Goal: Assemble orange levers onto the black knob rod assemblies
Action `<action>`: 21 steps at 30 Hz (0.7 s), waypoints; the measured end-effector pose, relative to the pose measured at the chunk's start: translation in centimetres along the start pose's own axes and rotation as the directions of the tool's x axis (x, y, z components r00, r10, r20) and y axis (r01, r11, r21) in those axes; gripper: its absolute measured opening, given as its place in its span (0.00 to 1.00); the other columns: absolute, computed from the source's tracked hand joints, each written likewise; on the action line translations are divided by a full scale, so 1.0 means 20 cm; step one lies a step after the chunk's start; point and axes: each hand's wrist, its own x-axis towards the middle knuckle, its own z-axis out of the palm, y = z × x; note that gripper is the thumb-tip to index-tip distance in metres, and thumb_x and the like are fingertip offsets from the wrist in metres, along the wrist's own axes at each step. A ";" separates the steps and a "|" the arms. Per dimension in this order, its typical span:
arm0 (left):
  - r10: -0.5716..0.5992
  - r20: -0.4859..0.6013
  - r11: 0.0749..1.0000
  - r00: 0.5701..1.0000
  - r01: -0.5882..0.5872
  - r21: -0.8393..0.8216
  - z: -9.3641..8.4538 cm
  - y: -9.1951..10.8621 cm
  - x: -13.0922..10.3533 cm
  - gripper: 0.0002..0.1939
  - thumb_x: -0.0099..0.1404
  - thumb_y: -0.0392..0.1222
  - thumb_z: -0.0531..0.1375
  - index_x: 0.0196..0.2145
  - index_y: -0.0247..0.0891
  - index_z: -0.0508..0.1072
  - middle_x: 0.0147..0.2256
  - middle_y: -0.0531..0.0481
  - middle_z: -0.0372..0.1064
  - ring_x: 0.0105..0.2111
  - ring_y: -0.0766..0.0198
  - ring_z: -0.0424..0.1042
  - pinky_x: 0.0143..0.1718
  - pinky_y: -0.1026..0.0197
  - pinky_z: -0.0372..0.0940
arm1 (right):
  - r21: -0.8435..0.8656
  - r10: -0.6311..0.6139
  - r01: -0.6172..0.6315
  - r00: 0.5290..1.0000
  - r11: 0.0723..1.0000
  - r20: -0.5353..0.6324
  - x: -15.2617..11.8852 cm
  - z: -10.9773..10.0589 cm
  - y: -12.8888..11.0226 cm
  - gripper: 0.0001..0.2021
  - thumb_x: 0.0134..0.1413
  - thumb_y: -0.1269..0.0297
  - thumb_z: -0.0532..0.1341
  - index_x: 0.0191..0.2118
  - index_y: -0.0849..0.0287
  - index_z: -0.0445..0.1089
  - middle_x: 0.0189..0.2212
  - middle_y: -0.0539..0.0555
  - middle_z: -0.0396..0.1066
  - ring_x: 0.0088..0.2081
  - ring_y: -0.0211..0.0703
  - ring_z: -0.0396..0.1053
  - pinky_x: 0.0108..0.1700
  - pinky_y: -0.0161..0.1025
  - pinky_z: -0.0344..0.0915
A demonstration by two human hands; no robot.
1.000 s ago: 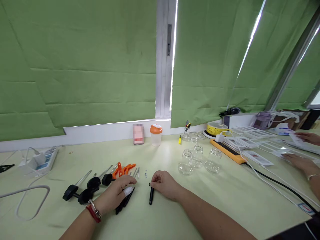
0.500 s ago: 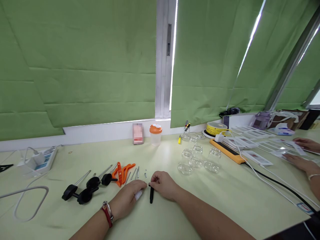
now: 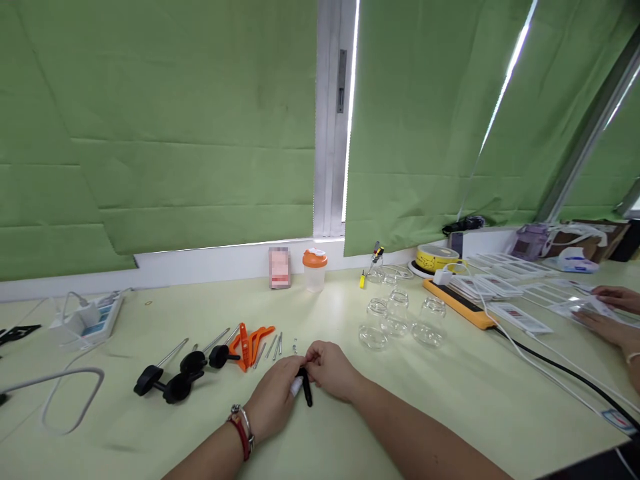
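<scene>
Black rod point(image 3: 309, 393), black knobs point(image 3: 177, 388), orange parts point(image 3: 245, 347) — green blinds point(image 3: 200, 133), pale yellow-green tabletop point(image 3: 330, 447), yellow tub point(image 3: 437, 263) — black markings

The left hand point(image 3: 274, 400) wears a silver bracelet point(image 3: 246, 420), a red band point(image 3: 239, 435) — and white finger wrapping point(image 3: 296, 387).

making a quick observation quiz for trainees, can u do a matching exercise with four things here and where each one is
1. black stick
2. orange plastic pieces
3. clear glass jars
4. orange-lidded cup

A. to the right of the right hand
B. near the wall, beside a pink box
C. where the left hand meets the other hand
D. next to thin metal rods

Pairs: 1-C, 2-D, 3-A, 4-B
</scene>
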 end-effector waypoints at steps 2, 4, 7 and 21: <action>-0.016 -0.022 1.000 1.000 0.016 0.001 0.02 0.00 0.01 0.14 0.62 0.31 0.49 0.41 0.40 0.69 0.40 0.46 0.70 0.41 0.57 0.67 0.44 0.56 0.62 | 0.052 0.037 -0.037 0.999 0.998 -0.004 0.00 0.01 -0.01 0.07 0.43 0.77 0.56 0.30 0.59 0.64 0.19 0.46 0.65 0.22 0.36 0.66 0.24 0.32 0.63; -0.026 -0.037 1.000 0.999 0.026 0.004 0.03 0.00 0.01 0.13 0.61 0.30 0.49 0.39 0.39 0.69 0.38 0.47 0.70 0.40 0.57 0.67 0.42 0.56 0.62 | 0.088 0.066 -0.065 0.998 0.994 -0.011 0.00 0.01 -0.02 0.09 0.42 0.79 0.54 0.29 0.59 0.63 0.18 0.46 0.65 0.22 0.36 0.67 0.23 0.32 0.64; -0.023 -0.048 1.000 0.999 0.023 0.013 0.05 0.01 0.02 0.13 0.61 0.29 0.49 0.37 0.39 0.70 0.37 0.47 0.70 0.38 0.57 0.66 0.40 0.57 0.61 | 0.101 0.096 -0.093 0.995 0.990 -0.017 -0.01 0.03 -0.03 0.10 0.41 0.80 0.52 0.28 0.59 0.62 0.16 0.45 0.64 0.20 0.35 0.66 0.22 0.31 0.63; -0.031 -0.071 0.996 0.997 0.026 -0.080 0.04 0.03 0.04 0.11 0.60 0.30 0.48 0.31 0.40 0.69 0.31 0.50 0.71 0.34 0.59 0.68 0.37 0.58 0.62 | 0.060 0.065 -0.069 0.996 0.996 0.058 -0.02 0.05 0.00 0.13 0.44 0.78 0.53 0.37 0.57 0.57 0.18 0.43 0.63 0.19 0.36 0.68 0.20 0.30 0.63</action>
